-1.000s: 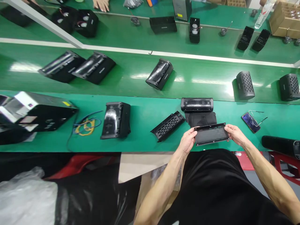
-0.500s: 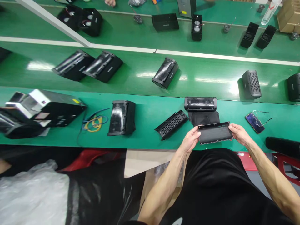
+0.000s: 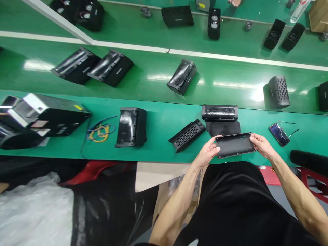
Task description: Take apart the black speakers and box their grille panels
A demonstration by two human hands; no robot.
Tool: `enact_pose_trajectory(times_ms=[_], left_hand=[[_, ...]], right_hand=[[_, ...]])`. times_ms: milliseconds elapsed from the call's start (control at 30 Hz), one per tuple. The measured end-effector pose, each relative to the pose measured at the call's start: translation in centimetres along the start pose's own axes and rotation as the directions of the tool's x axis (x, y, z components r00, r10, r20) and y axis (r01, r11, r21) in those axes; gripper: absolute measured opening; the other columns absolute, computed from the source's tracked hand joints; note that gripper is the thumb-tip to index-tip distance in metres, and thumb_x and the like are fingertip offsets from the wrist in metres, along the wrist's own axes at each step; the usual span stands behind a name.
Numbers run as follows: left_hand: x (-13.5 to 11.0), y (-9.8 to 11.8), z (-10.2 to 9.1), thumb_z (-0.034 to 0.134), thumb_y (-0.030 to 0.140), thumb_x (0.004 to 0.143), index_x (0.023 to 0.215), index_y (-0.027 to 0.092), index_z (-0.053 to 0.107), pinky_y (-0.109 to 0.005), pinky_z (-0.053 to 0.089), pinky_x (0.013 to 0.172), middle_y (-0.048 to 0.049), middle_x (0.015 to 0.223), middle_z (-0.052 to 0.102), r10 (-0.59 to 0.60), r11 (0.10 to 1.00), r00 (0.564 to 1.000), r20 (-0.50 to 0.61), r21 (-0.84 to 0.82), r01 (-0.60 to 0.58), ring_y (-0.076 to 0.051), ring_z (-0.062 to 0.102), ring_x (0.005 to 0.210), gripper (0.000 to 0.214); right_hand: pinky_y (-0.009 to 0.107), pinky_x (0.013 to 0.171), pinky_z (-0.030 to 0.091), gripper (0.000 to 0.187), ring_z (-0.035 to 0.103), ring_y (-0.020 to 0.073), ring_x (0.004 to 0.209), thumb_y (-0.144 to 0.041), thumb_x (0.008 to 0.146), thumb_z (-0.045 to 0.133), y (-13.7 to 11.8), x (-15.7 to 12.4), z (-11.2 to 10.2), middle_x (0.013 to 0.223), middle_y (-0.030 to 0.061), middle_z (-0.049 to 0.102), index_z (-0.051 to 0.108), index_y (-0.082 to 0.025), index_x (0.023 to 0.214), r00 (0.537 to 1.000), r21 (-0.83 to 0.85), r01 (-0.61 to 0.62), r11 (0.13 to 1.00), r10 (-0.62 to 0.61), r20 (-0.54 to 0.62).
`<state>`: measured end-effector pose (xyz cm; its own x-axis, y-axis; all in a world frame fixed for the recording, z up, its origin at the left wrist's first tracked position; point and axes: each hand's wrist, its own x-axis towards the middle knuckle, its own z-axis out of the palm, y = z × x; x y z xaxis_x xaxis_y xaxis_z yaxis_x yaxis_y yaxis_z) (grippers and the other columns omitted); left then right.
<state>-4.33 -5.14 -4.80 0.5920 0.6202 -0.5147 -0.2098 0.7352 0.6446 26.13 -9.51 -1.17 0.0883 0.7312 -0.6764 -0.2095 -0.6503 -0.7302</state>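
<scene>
Between my two hands I hold a black speaker panel (image 3: pixel 236 145), its hollow inner side facing up, over the near edge of the bench. My left hand (image 3: pixel 207 151) pinches its left end, and my right hand (image 3: pixel 261 145) grips the right end. Just beyond it lie dark mesh sheets (image 3: pixel 223 128), partly covered by a black speaker (image 3: pixel 219 112). To the left of my left hand, a slotted black grille panel (image 3: pixel 187 135) rests at a slant on the green bench. What my fingers do beneath the panel is hidden.
Farther left stand another black speaker (image 3: pixel 131 127), coiled cables (image 3: pixel 100 131) and a boxy machine (image 3: pixel 55 114). A phone (image 3: pixel 278 134) with glasses (image 3: pixel 283 132) lies right. Beyond, several speakers, one (image 3: pixel 181 77) in the middle, sit on a green surface. Another person's hand (image 3: pixel 234 2) shows at top.
The view has shifted slightly. My hands still hold the panel in nearly the same place. Across the bench, another person's hand has come into view at the top right.
</scene>
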Motion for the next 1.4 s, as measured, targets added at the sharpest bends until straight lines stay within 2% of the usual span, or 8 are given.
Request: enact_pose_trajectory(times_ms=[200,433,633,1067,1400], left_hand=[[-0.1,-0.1,-0.3,0.095,0.042,0.08,0.158,0.017,0.051,-0.026,0.056,0.071,-0.0093,0.104,0.078,0.022,1.0,1.0,-0.012,-0.017,-0.023,-0.018,0.073,0.08,0.093],[-0.4,0.0,-0.7,0.094,0.036,0.081,0.157,0.017,0.054,-0.035,0.06,0.092,-0.014,0.115,0.08,0.06,0.995,0.998,-0.004,-0.077,-0.06,-0.028,0.078,0.104,0.088],[-0.4,-0.2,-1.3,0.096,0.034,0.079,0.157,0.018,0.053,-0.039,0.06,0.099,-0.0143,0.117,0.079,0.077,0.995,0.997,0.007,-0.068,-0.077,-0.028,0.077,0.108,0.09],[-0.5,0.3,-1.7,0.096,0.031,0.078,0.158,0.019,0.052,-0.038,0.059,0.099,-0.0148,0.122,0.078,0.084,0.994,0.996,0.008,-0.068,-0.083,-0.029,0.076,0.113,0.092],[-0.8,1.7,-1.3,0.098,0.028,0.074,0.155,0.021,0.055,-0.038,0.062,0.095,-0.0131,0.117,0.077,0.107,0.992,0.994,-0.009,-0.064,-0.107,-0.026,0.077,0.101,0.092]], right_hand=[[0.022,0.046,0.033,0.066,0.035,0.0079,0.05,-0.075,0.064,0.095,0.1,0.6,0.1,0.059,-0.0073,0.046,0.062,-0.021,0.083,1.0,-0.009,-0.02,1.0,0.02,0.013],[0.023,0.046,0.035,0.063,0.037,0.0088,0.05,-0.074,0.068,0.093,0.0,1.3,0.4,0.06,-0.0063,0.049,0.062,-0.021,0.084,1.0,-0.03,-0.015,0.999,0.015,0.016],[0.022,0.05,0.043,0.062,0.046,0.0092,0.053,-0.071,0.068,0.095,-0.3,1.7,0.8,0.066,-0.0045,0.057,0.062,-0.021,0.085,0.998,-0.006,-0.021,1.0,0.021,0.051],[0.023,0.052,0.044,0.06,0.05,0.0102,0.055,-0.067,0.067,0.098,-0.9,2.3,1.4,0.069,-0.0035,0.062,0.064,-0.022,0.086,0.998,0.029,-0.026,0.999,0.024,0.062],[0.025,0.056,0.045,0.06,0.053,0.0124,0.057,-0.068,0.067,0.097,-2.3,2.9,1.9,0.071,-0.0017,0.065,0.065,-0.022,0.087,0.996,0.016,-0.01,1.0,0.009,0.086]])
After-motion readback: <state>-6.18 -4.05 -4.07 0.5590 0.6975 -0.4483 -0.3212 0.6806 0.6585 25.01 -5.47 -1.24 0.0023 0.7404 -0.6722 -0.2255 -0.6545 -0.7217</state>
